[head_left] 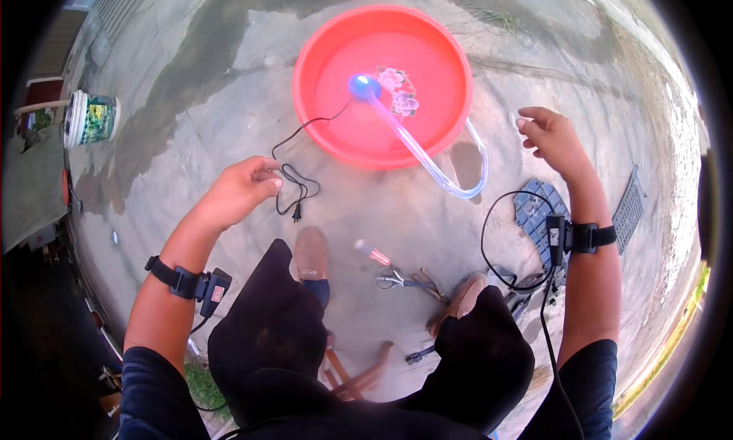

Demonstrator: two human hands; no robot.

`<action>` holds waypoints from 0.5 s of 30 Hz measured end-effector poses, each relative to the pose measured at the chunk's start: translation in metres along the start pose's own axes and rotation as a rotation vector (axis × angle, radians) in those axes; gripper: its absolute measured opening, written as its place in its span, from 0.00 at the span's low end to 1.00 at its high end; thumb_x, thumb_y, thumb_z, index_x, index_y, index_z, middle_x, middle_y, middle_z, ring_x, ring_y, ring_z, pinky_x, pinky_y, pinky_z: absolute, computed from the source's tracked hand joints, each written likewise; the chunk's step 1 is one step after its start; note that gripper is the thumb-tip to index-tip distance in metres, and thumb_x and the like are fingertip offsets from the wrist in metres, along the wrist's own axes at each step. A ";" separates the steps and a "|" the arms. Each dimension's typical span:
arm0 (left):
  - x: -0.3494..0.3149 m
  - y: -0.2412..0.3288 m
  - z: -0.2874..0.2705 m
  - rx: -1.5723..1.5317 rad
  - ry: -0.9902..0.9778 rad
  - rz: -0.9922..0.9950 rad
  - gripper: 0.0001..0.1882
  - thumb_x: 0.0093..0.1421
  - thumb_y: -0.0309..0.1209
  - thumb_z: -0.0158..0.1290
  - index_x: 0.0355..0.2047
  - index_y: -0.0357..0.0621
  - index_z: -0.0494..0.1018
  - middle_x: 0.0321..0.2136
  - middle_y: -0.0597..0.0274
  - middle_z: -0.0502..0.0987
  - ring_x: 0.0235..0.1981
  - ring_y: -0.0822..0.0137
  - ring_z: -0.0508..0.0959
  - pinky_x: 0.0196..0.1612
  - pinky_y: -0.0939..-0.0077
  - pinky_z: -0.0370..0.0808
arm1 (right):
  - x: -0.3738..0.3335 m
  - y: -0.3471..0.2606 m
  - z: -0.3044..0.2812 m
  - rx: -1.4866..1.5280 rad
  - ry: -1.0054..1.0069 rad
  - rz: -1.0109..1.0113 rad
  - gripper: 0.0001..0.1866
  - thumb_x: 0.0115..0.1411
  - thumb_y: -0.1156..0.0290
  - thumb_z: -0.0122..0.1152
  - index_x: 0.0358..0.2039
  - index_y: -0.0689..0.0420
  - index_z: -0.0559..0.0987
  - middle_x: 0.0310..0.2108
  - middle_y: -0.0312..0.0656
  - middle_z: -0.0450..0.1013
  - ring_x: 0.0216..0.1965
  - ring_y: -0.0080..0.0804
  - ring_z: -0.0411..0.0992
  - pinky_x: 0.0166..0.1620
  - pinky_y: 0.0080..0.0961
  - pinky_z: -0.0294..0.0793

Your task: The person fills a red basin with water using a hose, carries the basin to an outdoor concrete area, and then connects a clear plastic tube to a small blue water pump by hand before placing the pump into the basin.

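My left hand (243,189) pinches a thin black cable (294,192) that ends in a plug on the concrete. The cable runs up over the rim of a red basin (321,58) to a small blue pump (361,85) lying inside it. A clear hose (427,161) leaves the pump, crosses the rim and loops back on the ground. My right hand (551,138) hovers to the right of the basin with its fingers apart, holding nothing.
Scissors (393,278) and a small red-tipped tool (372,251) lie between my shoes. A dark solar panel (534,211) and a grate (631,203) lie on the right. A paint bucket (92,119) stands far left. The concrete is partly wet.
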State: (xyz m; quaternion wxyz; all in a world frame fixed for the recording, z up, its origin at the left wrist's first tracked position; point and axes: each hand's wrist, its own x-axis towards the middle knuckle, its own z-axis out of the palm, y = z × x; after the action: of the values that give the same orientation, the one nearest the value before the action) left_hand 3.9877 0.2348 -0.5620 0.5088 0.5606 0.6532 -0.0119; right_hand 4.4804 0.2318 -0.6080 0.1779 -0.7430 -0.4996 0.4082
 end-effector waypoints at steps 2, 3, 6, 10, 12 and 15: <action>0.011 0.024 0.017 -0.042 -0.079 0.024 0.24 0.61 0.33 0.56 0.55 0.34 0.69 0.44 0.54 0.78 0.45 0.66 0.77 0.49 0.72 0.74 | 0.009 0.049 0.028 -0.155 0.018 0.033 0.30 0.58 0.55 0.62 0.53 0.64 0.75 0.37 0.55 0.79 0.40 0.44 0.79 0.44 0.34 0.76; 0.014 0.037 0.024 -0.032 -0.083 0.028 0.24 0.61 0.33 0.56 0.55 0.34 0.69 0.44 0.54 0.78 0.45 0.66 0.77 0.49 0.72 0.74 | 0.011 0.061 0.049 -0.171 -0.019 0.123 0.34 0.57 0.51 0.62 0.54 0.66 0.73 0.41 0.60 0.77 0.47 0.54 0.76 0.52 0.37 0.73; 0.013 0.055 0.044 -0.019 -0.158 -0.007 0.23 0.63 0.29 0.54 0.56 0.32 0.67 0.44 0.57 0.77 0.43 0.70 0.77 0.48 0.74 0.74 | 0.014 0.090 0.100 -0.033 -0.070 0.427 0.36 0.57 0.52 0.61 0.51 0.75 0.71 0.40 0.62 0.76 0.41 0.46 0.79 0.41 0.38 0.79; -0.015 0.049 0.047 -0.068 -0.230 0.014 0.22 0.63 0.31 0.54 0.55 0.33 0.68 0.45 0.53 0.78 0.45 0.67 0.78 0.48 0.73 0.74 | 0.015 0.119 0.141 0.627 -0.073 0.672 0.23 0.64 0.63 0.55 0.52 0.68 0.69 0.37 0.48 0.73 0.33 0.42 0.77 0.36 0.33 0.81; -0.043 0.053 0.039 -0.097 -0.236 -0.072 0.22 0.63 0.29 0.53 0.55 0.33 0.68 0.45 0.52 0.78 0.44 0.67 0.78 0.49 0.74 0.75 | 0.000 0.117 0.147 0.850 -0.035 0.713 0.18 0.66 0.67 0.52 0.50 0.67 0.69 0.37 0.46 0.73 0.33 0.41 0.77 0.35 0.32 0.80; -0.089 0.052 0.028 -0.071 -0.209 -0.121 0.21 0.63 0.29 0.54 0.54 0.32 0.68 0.44 0.50 0.78 0.44 0.66 0.79 0.49 0.73 0.75 | -0.029 0.102 0.136 1.074 0.143 0.754 0.17 0.65 0.73 0.49 0.53 0.66 0.67 0.39 0.47 0.72 0.31 0.41 0.77 0.32 0.34 0.76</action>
State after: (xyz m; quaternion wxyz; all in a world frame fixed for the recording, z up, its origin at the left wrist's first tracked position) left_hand 4.0316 0.1738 -0.4857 0.5922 0.4973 0.6292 -0.0780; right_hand 4.4301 0.1421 -0.7463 0.4013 -0.7003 0.0810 0.5848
